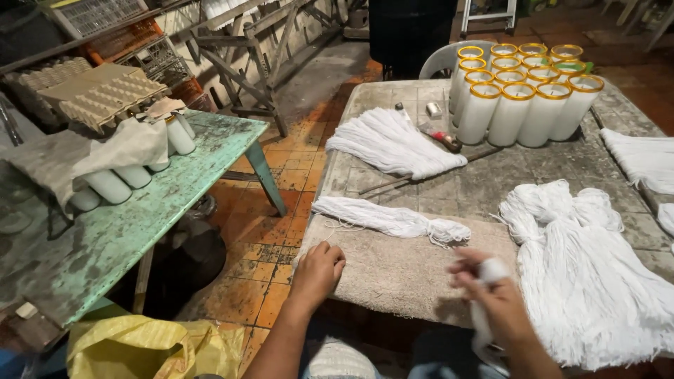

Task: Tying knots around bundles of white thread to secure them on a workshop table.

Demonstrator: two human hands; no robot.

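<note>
My left hand (317, 272) rests in a loose fist on the near left corner of a beige towel (400, 270) spread over the grey table (491, 186). It holds nothing. My right hand (491, 295), blurred, grips a bunch of white string (484, 323) that hangs down past the table's front edge. A bundle of white string (390, 218) lies across the towel's far edge, just beyond my left hand. A big heap of white string (583, 267) lies right of my right hand.
Several white candles in glass jars with yellow rims (523, 91) stand at the table's far side. A fanned string bundle (393, 144), a long rod (407, 180) and more string (642, 158) lie nearby. A green table (140, 217) at left carries wrapped candles (126, 172) and egg cartons (98, 91).
</note>
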